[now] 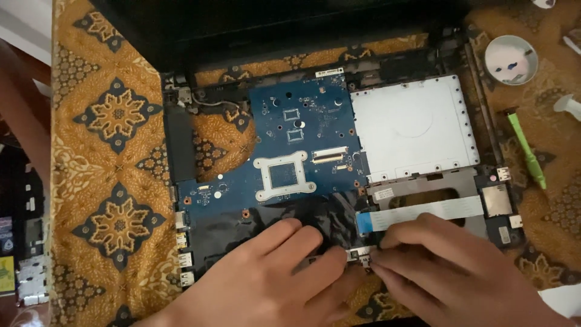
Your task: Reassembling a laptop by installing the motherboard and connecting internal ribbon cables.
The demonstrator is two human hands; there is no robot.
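Both hands sit at the bottom edge, wrists cut off by the frame. Left hand (275,275) lies flat, fingers loosely spread over the black film sheet (284,215) at the front of the open laptop chassis (172,142), thumb tip reaching a small metal connector part (361,259). Right hand (448,266) comes in from the right, fingers bunched together, tips pinching that same part from the other side. So the part is squeezed between the two hands, just below the blue-tipped flat ribbon cable (417,215). It is tiny and mostly covered by fingertips; can't tell what kind of connector it is or whether it is seated.

Far left edge: dark clutter, cropped, unreadable. Patterned brown-gold cloth (115,175) under everything. Blue motherboard (290,139) in the chassis, well above the left hand, silver square bracket (283,175) on it. Right of that, a silver metal drive caddy (411,127). Upper right: small round white dish (511,59), contents blurred. Green pry tool (528,151) on the cloth beside the chassis. Black lid at top mostly out of frame.
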